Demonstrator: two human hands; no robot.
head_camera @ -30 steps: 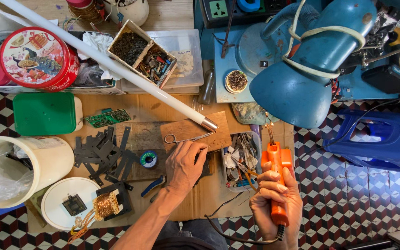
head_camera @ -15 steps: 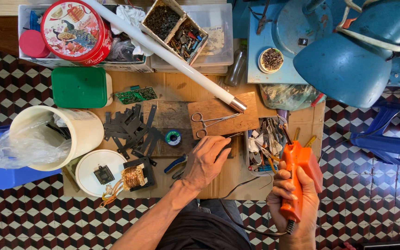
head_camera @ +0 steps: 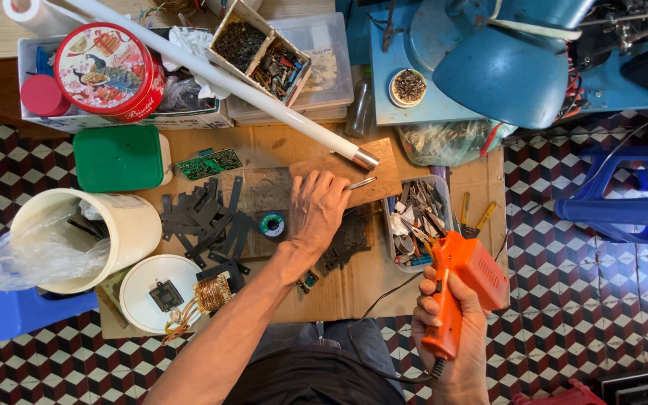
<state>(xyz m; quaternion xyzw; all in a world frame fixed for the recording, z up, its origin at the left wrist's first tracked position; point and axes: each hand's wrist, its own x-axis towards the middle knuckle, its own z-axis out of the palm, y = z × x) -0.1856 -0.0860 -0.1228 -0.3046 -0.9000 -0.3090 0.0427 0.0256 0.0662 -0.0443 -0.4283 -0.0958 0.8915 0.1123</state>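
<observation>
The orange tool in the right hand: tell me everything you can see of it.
The orange tool is pistol-shaped, seemingly a soldering gun, with a glossy plastic-looking body: a blocky upper housing and a narrower grip below. The right hand wraps around the grip, holding it near the person's lap at the lower right edge of the cardboard sheet. A dark cord leaves the base of the grip. Its front end points toward the clear tray of small tools; the tip itself is hard to make out.

Glossy orange plastic soldering gun (head_camera: 463, 289), matt rough wooden board (head_camera: 384, 176), dull brown cardboard sheet (head_camera: 354, 281), shiny metal tweezers (head_camera: 361, 182).
</observation>
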